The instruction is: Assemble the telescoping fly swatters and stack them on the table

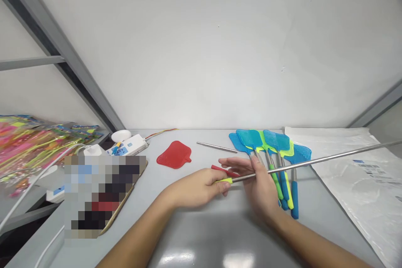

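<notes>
My left hand (201,187) is closed around the yellow-green grip (225,181) of a long metal telescopic rod (333,158). The rod runs up to the right, past the edge of the view. Farther along it, my right hand (260,186) has its thumb over the rod and its fingers stretched loosely behind. Behind my hands a red handle (230,171) shows, partly hidden by them. Left of them a red fly swatter head (176,155) lies flat on the table. A short metal rod (216,147) rests beyond my hands.
Several blue and yellow-green fly swatters (276,140) lie fanned at the right, beside a white plastic bag (354,180). At the left are a power strip (128,144), cables and a pixelated item (106,197). Colourful wrapped packages (37,146) fill the far left. A white wall stands behind.
</notes>
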`<state>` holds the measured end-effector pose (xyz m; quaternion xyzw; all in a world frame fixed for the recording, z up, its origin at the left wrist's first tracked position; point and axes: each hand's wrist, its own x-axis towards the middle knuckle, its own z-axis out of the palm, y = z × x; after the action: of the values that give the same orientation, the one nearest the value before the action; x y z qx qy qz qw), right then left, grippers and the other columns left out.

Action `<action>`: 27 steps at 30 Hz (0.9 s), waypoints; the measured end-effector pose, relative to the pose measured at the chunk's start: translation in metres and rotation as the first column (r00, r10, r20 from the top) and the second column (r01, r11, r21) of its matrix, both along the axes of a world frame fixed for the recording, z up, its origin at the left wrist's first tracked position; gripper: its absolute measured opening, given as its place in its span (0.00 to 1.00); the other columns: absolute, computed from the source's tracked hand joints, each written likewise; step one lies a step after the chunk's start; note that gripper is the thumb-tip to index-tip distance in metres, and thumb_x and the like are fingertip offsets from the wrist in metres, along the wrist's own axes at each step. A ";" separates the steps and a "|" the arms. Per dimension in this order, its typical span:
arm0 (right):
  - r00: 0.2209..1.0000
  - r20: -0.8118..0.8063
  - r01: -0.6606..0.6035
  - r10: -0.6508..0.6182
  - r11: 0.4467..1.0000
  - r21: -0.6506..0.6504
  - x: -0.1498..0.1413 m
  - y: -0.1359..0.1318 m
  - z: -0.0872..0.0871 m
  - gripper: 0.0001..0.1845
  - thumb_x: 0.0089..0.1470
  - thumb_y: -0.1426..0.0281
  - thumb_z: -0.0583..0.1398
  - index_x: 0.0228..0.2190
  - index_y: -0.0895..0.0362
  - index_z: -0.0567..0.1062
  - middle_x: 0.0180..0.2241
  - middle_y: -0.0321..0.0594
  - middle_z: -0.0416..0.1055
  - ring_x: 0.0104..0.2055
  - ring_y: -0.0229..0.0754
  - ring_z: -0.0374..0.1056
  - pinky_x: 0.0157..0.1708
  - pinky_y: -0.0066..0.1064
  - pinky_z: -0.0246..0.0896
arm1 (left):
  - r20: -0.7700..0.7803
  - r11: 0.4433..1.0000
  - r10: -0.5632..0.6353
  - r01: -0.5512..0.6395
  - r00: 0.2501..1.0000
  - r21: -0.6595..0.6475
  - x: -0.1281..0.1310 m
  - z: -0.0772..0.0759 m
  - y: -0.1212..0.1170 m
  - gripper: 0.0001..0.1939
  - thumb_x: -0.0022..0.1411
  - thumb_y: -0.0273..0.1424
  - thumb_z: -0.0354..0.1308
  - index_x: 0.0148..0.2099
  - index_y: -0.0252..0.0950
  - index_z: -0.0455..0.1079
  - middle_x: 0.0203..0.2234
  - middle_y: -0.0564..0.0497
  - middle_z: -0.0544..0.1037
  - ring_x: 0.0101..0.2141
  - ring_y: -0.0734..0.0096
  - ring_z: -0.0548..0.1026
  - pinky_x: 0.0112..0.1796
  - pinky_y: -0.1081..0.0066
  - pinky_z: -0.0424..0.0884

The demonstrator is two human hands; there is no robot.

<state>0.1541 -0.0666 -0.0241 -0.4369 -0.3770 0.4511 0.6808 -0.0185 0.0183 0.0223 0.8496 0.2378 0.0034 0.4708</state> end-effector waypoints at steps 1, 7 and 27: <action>0.999 0.013 -0.036 0.036 0.999 -0.010 -0.004 -0.001 0.000 0.31 0.64 0.52 0.44 0.39 0.54 0.82 0.45 0.45 0.77 0.49 0.50 0.70 0.49 0.42 0.60 | 0.005 1.000 -0.008 0.008 1.000 -0.016 0.003 0.000 -0.004 0.20 0.68 0.46 0.45 0.37 0.37 0.69 0.31 0.52 0.72 0.32 0.70 0.68 0.33 0.73 0.61; 0.984 -0.076 0.165 -0.161 0.985 0.059 0.035 0.005 0.022 0.31 0.63 0.49 0.45 0.41 0.55 0.80 0.41 0.46 0.77 0.48 0.47 0.70 0.44 0.36 0.62 | -0.012 0.999 0.033 -0.033 0.999 -0.014 -0.010 0.002 0.012 0.22 0.67 0.49 0.44 0.37 0.37 0.69 0.29 0.54 0.70 0.31 0.71 0.65 0.32 0.73 0.60; 0.998 0.050 -0.027 0.026 0.999 0.018 0.012 0.005 0.012 0.29 0.63 0.48 0.46 0.48 0.51 0.77 0.46 0.43 0.76 0.53 0.50 0.66 0.50 0.42 0.56 | -0.020 0.999 0.013 -0.014 1.000 -0.044 -0.014 0.001 0.020 0.24 0.66 0.51 0.45 0.34 0.36 0.68 0.25 0.55 0.65 0.27 0.74 0.61 0.28 0.75 0.57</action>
<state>0.1665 -0.0620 -0.0124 -0.4368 -0.4038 0.4456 0.6691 -0.0328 0.0380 0.0229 0.8372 0.2482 -0.0069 0.4873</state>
